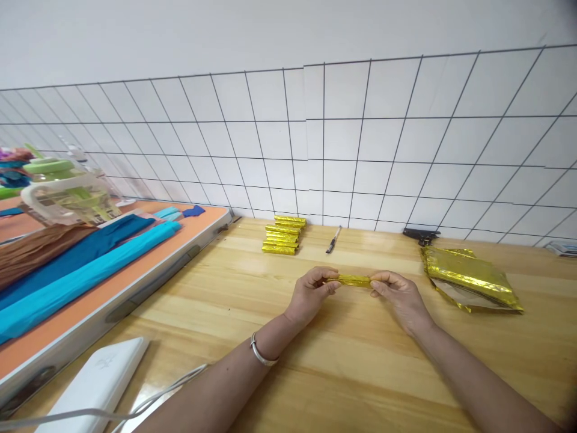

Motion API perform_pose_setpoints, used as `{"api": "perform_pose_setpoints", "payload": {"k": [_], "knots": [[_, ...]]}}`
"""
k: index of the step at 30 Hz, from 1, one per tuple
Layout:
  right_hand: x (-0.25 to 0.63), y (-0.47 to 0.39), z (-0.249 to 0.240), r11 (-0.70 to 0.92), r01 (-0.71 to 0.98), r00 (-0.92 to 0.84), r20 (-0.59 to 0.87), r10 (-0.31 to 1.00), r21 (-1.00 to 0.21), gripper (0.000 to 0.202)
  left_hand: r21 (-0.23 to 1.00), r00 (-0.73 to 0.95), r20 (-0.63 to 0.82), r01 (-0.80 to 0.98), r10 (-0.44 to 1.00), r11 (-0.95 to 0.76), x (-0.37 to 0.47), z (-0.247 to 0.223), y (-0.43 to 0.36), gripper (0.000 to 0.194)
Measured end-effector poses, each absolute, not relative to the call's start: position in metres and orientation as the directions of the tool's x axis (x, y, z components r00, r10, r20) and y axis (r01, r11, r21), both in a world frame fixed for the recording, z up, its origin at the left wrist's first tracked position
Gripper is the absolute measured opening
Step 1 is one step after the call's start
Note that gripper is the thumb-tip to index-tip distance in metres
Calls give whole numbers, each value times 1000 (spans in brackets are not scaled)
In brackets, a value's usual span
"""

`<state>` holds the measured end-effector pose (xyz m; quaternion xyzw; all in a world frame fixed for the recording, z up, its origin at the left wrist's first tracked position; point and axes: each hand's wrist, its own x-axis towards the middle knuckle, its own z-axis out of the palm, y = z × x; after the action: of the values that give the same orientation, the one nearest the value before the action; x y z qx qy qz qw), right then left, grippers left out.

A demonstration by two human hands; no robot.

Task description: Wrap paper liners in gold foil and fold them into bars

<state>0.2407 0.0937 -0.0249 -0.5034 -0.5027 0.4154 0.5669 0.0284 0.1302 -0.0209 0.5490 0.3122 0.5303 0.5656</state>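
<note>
Between my hands a thin gold foil roll is held level above the wooden table. The fingers and thumb of my left hand pinch its left end, and my right hand pinches the right end. Several similar gold foil rolls lie in a stack beyond, a little to the left. A pile of flat gold foil sheets rests on the table to the right of my right hand.
A pen lies near the tiled wall, and a black object stands behind the foil pile. At left, an orange surface holds coloured rolls and a green-lidded jug. A white power bank and cable are at lower left.
</note>
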Motion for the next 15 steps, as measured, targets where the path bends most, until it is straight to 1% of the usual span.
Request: {"api": "perform_pose_setpoints", "payload": {"k": [5, 11, 13, 15], "knots": [[240, 93, -23, 148, 56, 155, 155, 976, -987, 20, 959, 241, 207, -242, 948, -148, 28, -19, 130, 24], [241, 93, -25, 181, 92, 122, 191, 974, -979, 18, 966, 255, 207, -208, 944, -155, 28, -24, 133, 23], [242, 94, -29, 192, 133, 88, 205, 975, -972, 20, 970, 264, 216, -172, 940, -174, 27, -27, 136, 24], [242, 95, -34, 204, 231, 51, 221, 974, -951, 27, 974, 274, 227, -82, 934, -213, 24, -30, 139, 24]]}}
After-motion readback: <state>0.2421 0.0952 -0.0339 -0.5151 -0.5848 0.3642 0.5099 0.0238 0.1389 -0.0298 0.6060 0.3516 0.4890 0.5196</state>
